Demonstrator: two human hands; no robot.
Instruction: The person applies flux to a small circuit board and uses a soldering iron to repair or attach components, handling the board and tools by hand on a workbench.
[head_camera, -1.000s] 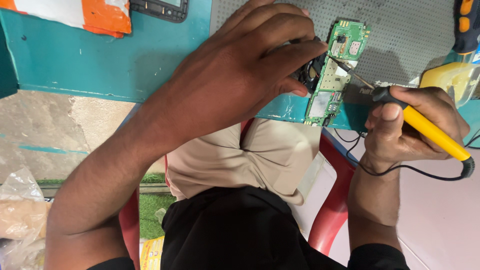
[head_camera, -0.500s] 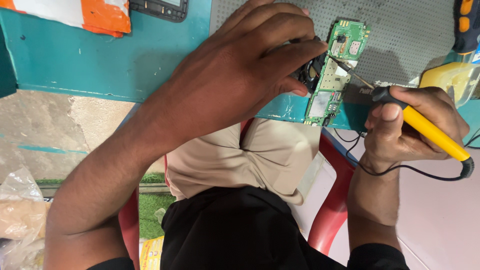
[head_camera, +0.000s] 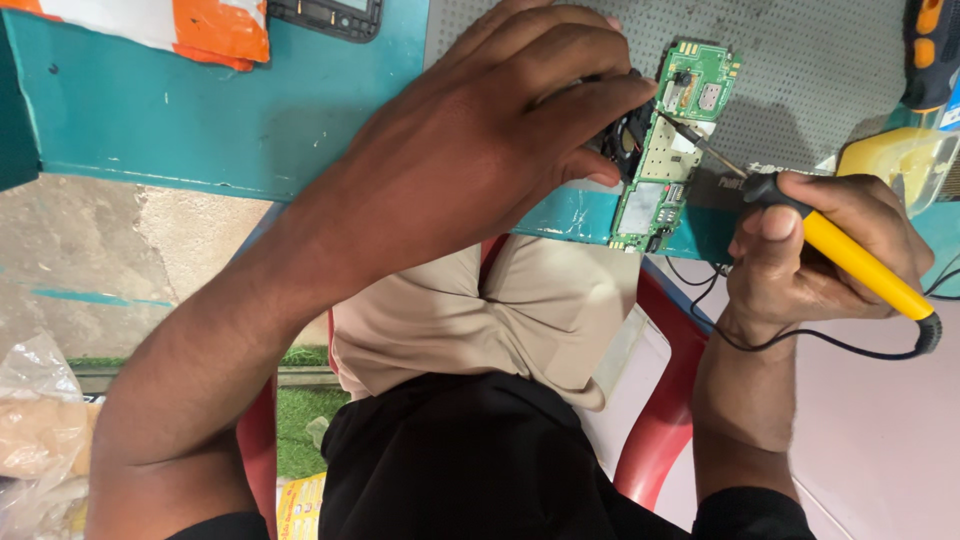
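With the left hand (head_camera: 490, 160) pinching the circuit board (head_camera: 672, 140) at the near edge of the grey mat (head_camera: 820, 70) and the right hand (head_camera: 810, 250) gripping the soldering iron (head_camera: 830, 250), a slip risks burning nearby fingertips (head_camera: 600, 175).

A green circuit board (head_camera: 672, 150) with small metal parts is seen on a matt grey perforated mat (head_camera: 810, 70), beside a smooth, painted teal tabletop (head_camera: 200, 110). A soldering iron (head_camera: 840, 250) with a glossy yellow plastic handle, black grip and thin metal tip is shown. Red glossy plastic is seen on the chair (head_camera: 660, 440), beige and black cloth on the clothing, and crinkled clear plastic on a bag (head_camera: 40, 430).
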